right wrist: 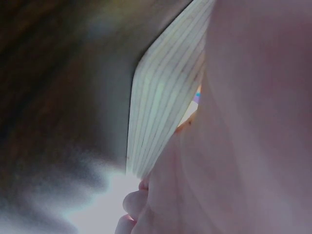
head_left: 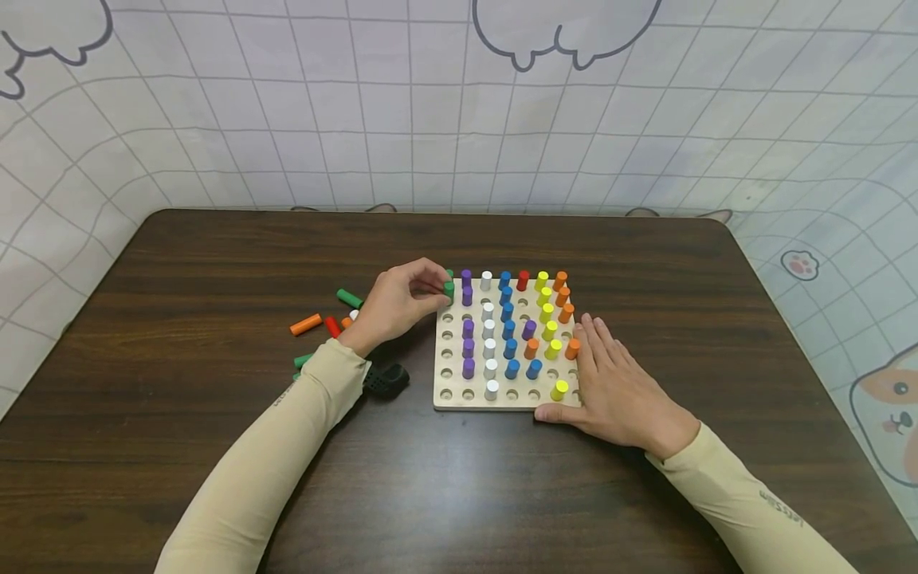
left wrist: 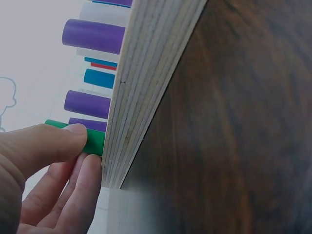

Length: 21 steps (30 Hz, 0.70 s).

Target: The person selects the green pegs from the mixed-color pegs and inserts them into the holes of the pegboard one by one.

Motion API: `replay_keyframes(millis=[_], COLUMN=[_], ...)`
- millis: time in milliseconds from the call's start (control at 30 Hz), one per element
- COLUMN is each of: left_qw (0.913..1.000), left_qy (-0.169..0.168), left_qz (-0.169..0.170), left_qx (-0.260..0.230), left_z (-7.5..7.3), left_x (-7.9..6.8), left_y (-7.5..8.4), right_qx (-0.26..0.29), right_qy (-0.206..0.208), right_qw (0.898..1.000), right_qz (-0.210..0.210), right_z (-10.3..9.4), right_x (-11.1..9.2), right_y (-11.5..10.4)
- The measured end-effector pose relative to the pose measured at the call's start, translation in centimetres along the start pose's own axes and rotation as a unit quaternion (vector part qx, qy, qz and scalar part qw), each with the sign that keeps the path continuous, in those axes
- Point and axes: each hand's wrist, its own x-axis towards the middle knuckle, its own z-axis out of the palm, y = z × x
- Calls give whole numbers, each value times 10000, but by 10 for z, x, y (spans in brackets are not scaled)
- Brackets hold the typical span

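Observation:
A square wooden pegboard [head_left: 478,397] lies on the table, with purple, white, blue, yellow, orange and red pegs upright in its holes. At its far left corner my left hand [head_left: 397,299] pinches a green peg [left wrist: 95,141] between thumb and fingers. In the left wrist view that peg's lower end meets the board's surface; whether it sits in a hole cannot be told. Just behind it shows the top of another green peg [head_left: 449,273]. My right hand [head_left: 622,391] rests along the board's right edge, fingers extended and thumb at the near right corner.
Left of the board, loose pegs lie on the dark wooden table [head_left: 473,494], among them a green peg [head_left: 350,298], an orange peg [head_left: 306,324] and a red peg [head_left: 332,327]. A black object [head_left: 387,381] is beside my left wrist. A grid-patterned backdrop [head_left: 373,104] stands behind the table.

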Motion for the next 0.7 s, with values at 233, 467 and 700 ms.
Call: replay_keyframes(millis=[233, 467, 700], left_qw=[10000, 10000, 10000], left_qy=[-16, -16, -48], left_qz=[13, 38, 38], left_qx=[68, 17, 8], left_z=[-1, -1, -1], left_x=[-1, -1, 0], left_y=[1, 2, 0], right_qx=[23, 16, 13], right_qy=[37, -42, 27], right_qw=[10000, 10000, 10000], right_qz=[-8, 40, -22], right_z=[0, 1, 1], right_x=[0, 1, 0], right_y=[0, 1, 1])
